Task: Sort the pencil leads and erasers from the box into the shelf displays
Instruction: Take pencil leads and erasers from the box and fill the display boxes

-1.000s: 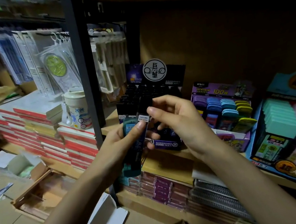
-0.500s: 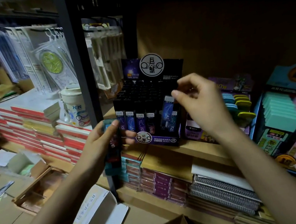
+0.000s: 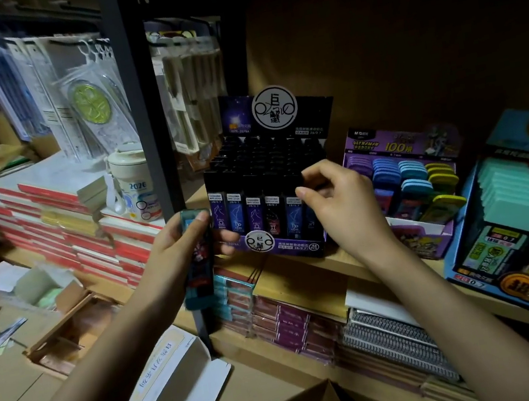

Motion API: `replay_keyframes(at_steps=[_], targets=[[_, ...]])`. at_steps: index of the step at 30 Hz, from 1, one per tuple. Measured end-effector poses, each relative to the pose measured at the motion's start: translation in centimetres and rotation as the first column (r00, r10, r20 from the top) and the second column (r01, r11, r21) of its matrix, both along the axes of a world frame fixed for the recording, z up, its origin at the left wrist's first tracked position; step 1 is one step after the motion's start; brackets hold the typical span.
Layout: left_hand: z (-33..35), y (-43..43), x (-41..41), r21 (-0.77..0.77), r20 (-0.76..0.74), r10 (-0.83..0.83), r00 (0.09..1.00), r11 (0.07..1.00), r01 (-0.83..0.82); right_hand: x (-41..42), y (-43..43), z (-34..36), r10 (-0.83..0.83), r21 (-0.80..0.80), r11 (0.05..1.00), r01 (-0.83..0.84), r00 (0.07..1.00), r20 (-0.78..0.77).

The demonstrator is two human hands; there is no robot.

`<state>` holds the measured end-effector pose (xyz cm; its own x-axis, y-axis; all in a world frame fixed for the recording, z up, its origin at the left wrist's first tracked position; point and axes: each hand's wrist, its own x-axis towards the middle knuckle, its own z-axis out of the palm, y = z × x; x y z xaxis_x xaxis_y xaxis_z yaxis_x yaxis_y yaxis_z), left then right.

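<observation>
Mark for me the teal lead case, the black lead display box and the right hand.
teal lead case (image 3: 197, 266), head view, middle of its patterned face.
black lead display box (image 3: 294, 244), head view, front lip with the purple label.
right hand (image 3: 344, 208), head view, back of the hand.

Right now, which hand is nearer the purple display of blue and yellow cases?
Right. Right hand sits just left of the purple display; left hand, gripping a teal lead case, is farther left.

Teal lead case — purple-black display
</observation>
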<state>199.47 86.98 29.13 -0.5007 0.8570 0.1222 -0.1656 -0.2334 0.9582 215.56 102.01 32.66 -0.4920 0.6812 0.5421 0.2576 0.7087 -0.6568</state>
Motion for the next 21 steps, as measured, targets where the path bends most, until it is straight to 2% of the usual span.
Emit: replay_keyframes(at_steps=[3,8,11,14,15,17,19,21], targets=[[0.1,0.1,0.3,-0.006,-0.002,0.013,1.0,1.0,-0.013,0.0,0.2,-0.4,-0.036,0.006,0.999,0.036,0.999,0.015],[0.6,0.4,1.1,-0.033,-0.111,0.11,0.988,0.993,-0.114,0.2,0.6,-0.1,-0.073,-0.002,0.997,0.073,0.995,0.061],[1.6,0.6,1.8,0.012,-0.12,0.073,0.99,0.997,-0.072,1.2,-0.2,0.7,-0.059,0.049,0.997,0.055,0.994,0.088],[2.6,1.0,3.2,0.094,-0.145,0.022,0.989,0.996,-0.008,3.2,-1.4,1.7,0.002,0.1,0.995,-0.003,1.0,0.008],[2.6,1.3,3.9,0.118,-0.148,0.015,0.989,0.993,0.002,3.9,-1.8,1.7,0.054,0.043,0.998,-0.054,0.999,-0.004],[2.5,2.2,5.6,0.137,-0.163,0.009,0.987,0.99,0.014,4.7,-3.2,0.8,0.185,-0.173,0.969,-0.175,0.982,0.046],[2.1,3.1,7.6,0.152,-0.18,-0.007,0.984,0.988,0.035,5.3,-4.7,-0.8,0.353,-0.422,0.857,-0.296,0.934,0.061],[2.1,3.8,9.3,0.164,-0.214,-0.017,0.977,0.985,0.053,5.9,-5.7,-2.2,0.385,-0.59,0.735,-0.334,0.922,-0.043]])
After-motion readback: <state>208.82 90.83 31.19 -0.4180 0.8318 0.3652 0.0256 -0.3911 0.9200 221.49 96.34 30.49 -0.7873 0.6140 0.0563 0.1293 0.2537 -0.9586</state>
